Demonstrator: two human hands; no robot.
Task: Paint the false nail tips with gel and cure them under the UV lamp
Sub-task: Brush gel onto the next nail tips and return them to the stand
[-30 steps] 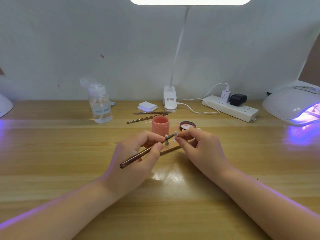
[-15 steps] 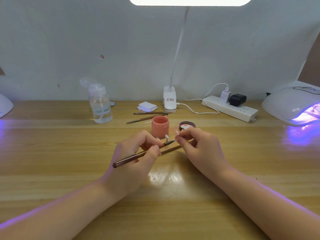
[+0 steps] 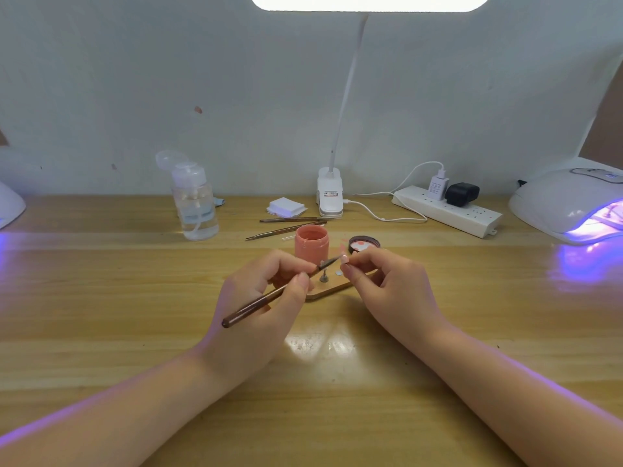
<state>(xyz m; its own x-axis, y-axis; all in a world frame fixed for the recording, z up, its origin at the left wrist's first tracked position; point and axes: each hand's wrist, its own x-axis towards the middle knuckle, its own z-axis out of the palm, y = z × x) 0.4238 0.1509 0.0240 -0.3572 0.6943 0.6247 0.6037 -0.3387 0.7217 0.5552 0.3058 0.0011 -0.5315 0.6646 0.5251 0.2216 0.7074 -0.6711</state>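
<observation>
Gripping the brush (image 3: 269, 296), the left hand (image 3: 266, 298) is aiming its tip rightward at the nail tip (image 3: 344, 258) the right hand (image 3: 387, 284) is pinching mid-desk (image 3: 101, 298).

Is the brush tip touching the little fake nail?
Touching. In the head view, the tip of the brush held by the left hand meets the nail tip pinched by the right hand, no gap visible.
</observation>
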